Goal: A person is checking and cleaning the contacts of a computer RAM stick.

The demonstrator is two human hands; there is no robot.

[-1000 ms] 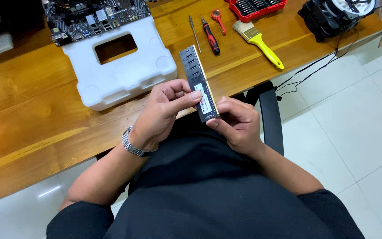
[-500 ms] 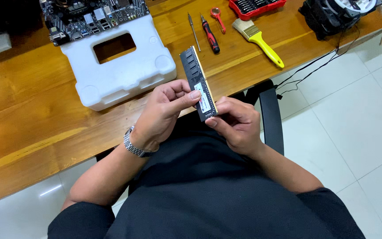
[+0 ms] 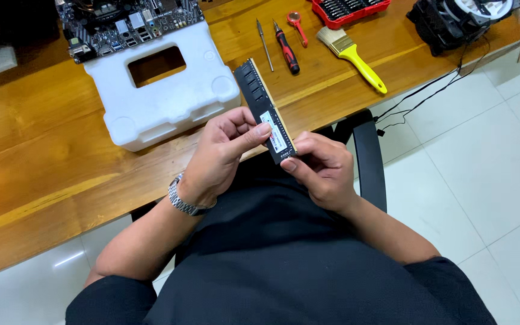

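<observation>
I hold a long black memory module [image 3: 259,99] with a white label over my lap, at the front edge of the wooden desk [image 3: 43,150]. My left hand [image 3: 221,153], with a metal watch on its wrist, pinches the module's left side near the label with thumb and forefinger. My right hand [image 3: 323,171] grips its near end from below. The module's far end points away toward the desk and is free.
A white foam block [image 3: 164,99] carries a motherboard [image 3: 124,24] at the back. Beyond lie a thin metal tool [image 3: 264,45], a red-and-black screwdriver [image 3: 287,51], a yellow-handled brush [image 3: 356,57], a red bit case [image 3: 347,9] and a cooler fan [image 3: 458,21]. A chair armrest [image 3: 368,156] sits to the right.
The view has shifted slightly; both hands keep the same hold on the module, which stays almost where it was.
</observation>
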